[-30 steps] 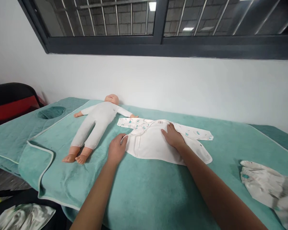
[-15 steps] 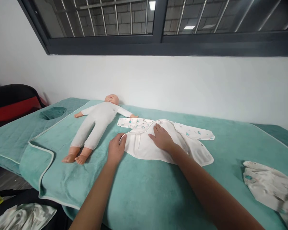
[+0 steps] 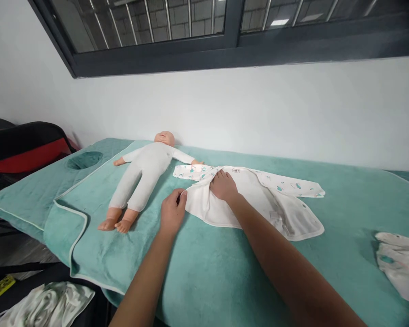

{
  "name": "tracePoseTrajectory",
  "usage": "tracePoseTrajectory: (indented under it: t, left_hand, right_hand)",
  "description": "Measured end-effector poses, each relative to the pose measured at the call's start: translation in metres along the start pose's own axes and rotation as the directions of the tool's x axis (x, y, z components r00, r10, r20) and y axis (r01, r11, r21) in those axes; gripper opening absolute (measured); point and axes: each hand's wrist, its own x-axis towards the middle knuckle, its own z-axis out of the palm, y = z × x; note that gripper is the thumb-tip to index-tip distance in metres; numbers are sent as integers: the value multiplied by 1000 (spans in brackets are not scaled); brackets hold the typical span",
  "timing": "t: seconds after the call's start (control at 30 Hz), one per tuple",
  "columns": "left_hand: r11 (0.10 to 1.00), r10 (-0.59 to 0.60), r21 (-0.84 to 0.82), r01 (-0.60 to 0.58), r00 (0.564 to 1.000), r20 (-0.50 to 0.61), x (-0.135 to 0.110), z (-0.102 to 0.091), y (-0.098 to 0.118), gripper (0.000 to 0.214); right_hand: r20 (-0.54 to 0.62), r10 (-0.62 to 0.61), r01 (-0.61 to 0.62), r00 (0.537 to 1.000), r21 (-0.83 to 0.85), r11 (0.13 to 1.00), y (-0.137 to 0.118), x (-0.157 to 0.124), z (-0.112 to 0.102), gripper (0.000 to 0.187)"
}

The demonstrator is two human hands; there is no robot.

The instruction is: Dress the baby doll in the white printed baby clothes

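Observation:
A white baby shirt (image 3: 231,215) with printed sleeves lies opened out on the green bed cover, its inside facing up. My left hand (image 3: 173,210) pinches the shirt's left front edge between thumb and fingers. Over the upper left of the shirt, my right hand (image 3: 224,186) has its fingers bent together on the cloth by the left shoulder; the fingertips are partly hidden in the fabric. To the left, a baby doll (image 3: 145,170) in a white body lies on its back, arms spread, one hand close to the left sleeve.
The green cover (image 3: 197,268) spreads over the bed along a white wall under a barred window. Crumpled printed clothing (image 3: 398,263) lies at the right edge. More bunched cloth (image 3: 51,304) sits on something black at lower left. A red and black object (image 3: 27,147) stands at far left.
My right hand has slid from flat on the shirt's middle toward its left shoulder, fingers now bent into the cloth. My left hand keeps its pinch. The camera view has shifted slightly.

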Motion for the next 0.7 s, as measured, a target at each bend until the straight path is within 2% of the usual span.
tracePoseTrajectory:
  t: [0.13, 0.3, 0.43, 0.5, 0.57, 0.7]
  left_hand:
    - [1000, -17, -14, 17, 1000, -15, 0, -2, -1, 29]
    - [998, -61, 27, 64, 993, -102, -3, -5, -4, 29]
    - [992, -62, 111, 66, 997, -42, -5, -7, -3, 28]
    - [986, -71, 152, 73, 997, -18, -6, -5, -3, 28]
    - [982, -77, 171, 80, 997, -21, -5, -2, -4, 28]
    - [986, 27, 167, -9, 994, -103, -4, 5, -7, 31]
  right_hand:
    - [-19, 30, -29, 999, 34, 999, 16, -18, 1, 64]
    - [-37, 180, -176, 983, 94, 980, 65, -46, -2, 67]
    - [-4, 302, -299, 953, 137, 944, 99, -63, -10, 69]
    - [-10, 328, -325, 945, 127, 937, 102, -67, -12, 69]
    - [-25, 337, -332, 941, 106, 937, 95, -70, -11, 70]
    - [-72, 219, -218, 973, 26, 976, 63, -77, -6, 71]
